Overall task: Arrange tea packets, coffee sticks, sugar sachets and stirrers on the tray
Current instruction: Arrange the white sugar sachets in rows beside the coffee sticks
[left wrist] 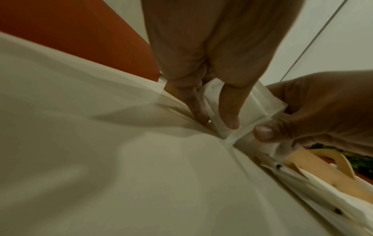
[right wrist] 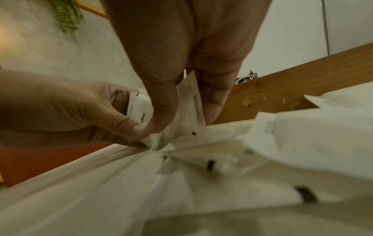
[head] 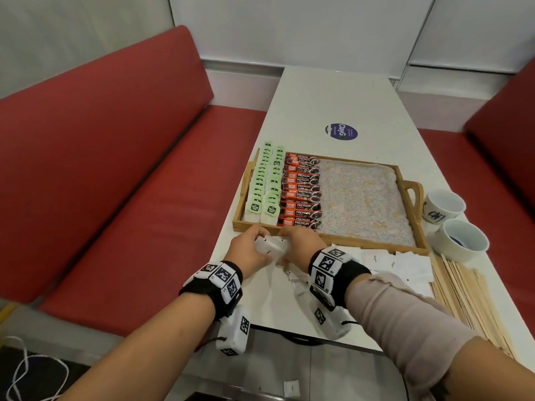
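Just before the tray's near rail, on the head view, the left hand and right hand together pinched a small stack of sugar sachets; more sachets and the stirrers lay loose to the right, the tea packets and coffee sticks already in rows. Left wrist view alone showed the left fingertips flat on the stack's face. Right wrist view alone showed sachets fanned unevenly between thumb and fingers; so loose a pinch could let some slip in the lift over the rail.

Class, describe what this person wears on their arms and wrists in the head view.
Each wrist carries a black band with white blocks printed with black square-code markers, left and right. The right forearm wears a pale beige sleeve; the left forearm is bare. Both hands are ungloved.
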`<state>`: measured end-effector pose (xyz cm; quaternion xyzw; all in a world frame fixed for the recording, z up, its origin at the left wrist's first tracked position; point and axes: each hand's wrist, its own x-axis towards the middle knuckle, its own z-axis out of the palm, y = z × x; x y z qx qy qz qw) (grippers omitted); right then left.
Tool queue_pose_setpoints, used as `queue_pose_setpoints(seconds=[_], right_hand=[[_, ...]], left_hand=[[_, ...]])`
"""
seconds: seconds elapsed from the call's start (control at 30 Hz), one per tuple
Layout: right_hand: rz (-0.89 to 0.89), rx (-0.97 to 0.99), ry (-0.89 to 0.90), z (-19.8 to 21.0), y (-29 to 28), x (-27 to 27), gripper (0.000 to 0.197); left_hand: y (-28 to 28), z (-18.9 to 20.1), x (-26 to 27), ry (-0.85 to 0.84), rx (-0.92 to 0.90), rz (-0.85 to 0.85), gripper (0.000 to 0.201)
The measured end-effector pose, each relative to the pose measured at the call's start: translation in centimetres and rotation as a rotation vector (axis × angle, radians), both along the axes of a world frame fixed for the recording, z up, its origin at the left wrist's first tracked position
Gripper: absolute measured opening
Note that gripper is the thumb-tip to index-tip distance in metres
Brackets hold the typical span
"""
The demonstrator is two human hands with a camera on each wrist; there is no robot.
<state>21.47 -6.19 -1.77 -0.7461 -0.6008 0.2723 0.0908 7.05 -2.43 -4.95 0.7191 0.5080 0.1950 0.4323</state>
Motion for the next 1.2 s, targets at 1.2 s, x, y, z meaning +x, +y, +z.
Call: queue_pose_setpoints(seconds=[1.2], right_hand=[[-0.456, 0.554, 0.183, 4.8, 5.7, -1.0, 0.055]], left_hand=[[7.9, 6.4, 3.3, -0.92, -0.755, -0.021, 0.05]])
